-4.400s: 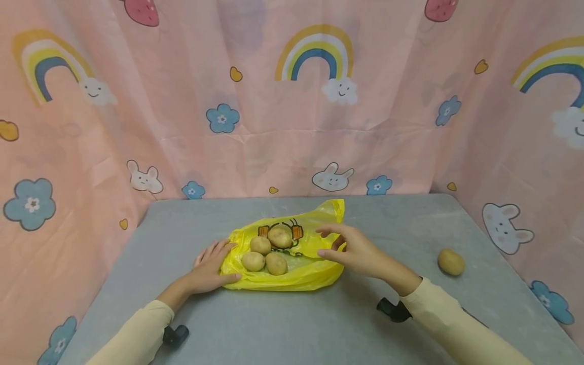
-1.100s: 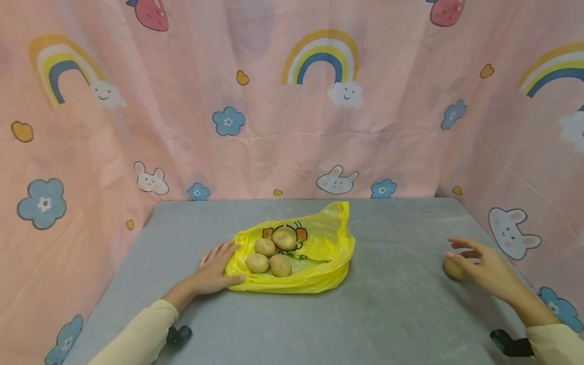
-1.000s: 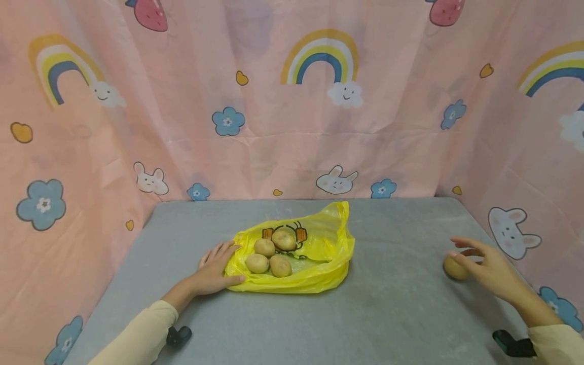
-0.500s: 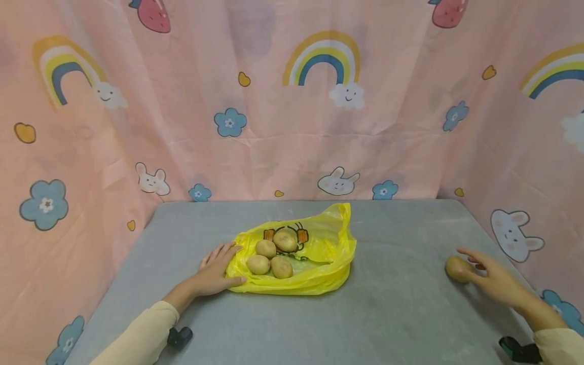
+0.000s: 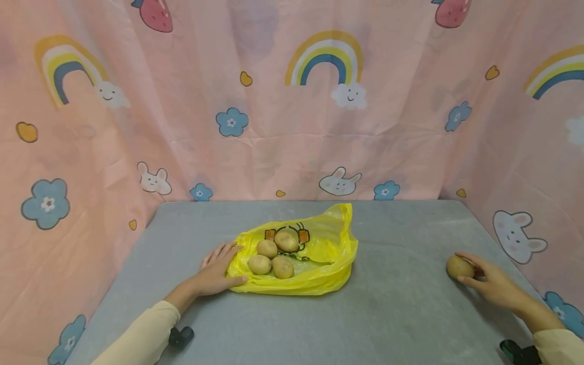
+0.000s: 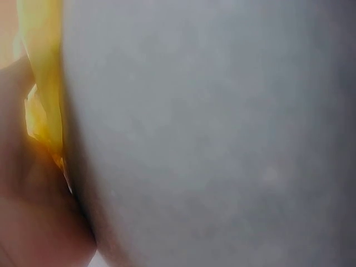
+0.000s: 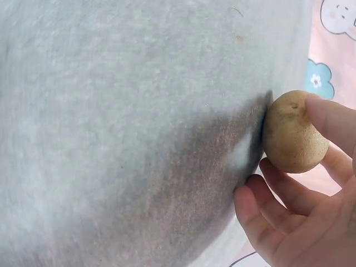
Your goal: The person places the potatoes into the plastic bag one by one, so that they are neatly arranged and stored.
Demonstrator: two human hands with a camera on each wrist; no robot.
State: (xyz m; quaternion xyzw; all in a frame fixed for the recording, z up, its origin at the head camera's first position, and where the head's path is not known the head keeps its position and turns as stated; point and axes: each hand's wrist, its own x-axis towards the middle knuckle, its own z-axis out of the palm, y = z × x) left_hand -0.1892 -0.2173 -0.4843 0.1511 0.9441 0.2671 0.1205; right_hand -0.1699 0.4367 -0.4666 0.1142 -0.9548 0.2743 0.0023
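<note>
A yellow plastic bag (image 5: 319, 278) lies on its side on the table, its wide mouth facing up. Several potatoes (image 5: 283, 267) sit together in its left half. My left hand (image 5: 213, 275) rests on the bag's left end, fingers spread straight toward the back and thumb along the front; the left wrist view shows only part of it beside yellow plastic. Far to the right, my right hand (image 5: 495, 284) grips a lone potato (image 7: 293, 133) between thumb and fingers, low at the table surface. The other fingers curl loosely below it.
The grey tabletop (image 5: 392, 309) stretches between the bag and the right hand. A pink patterned curtain (image 5: 283, 157) hangs behind the table and along both sides.
My right hand has moved from the bag's mouth to the lone potato at right, lowered, and now grips it. My left hand stays at the bag's left end.
</note>
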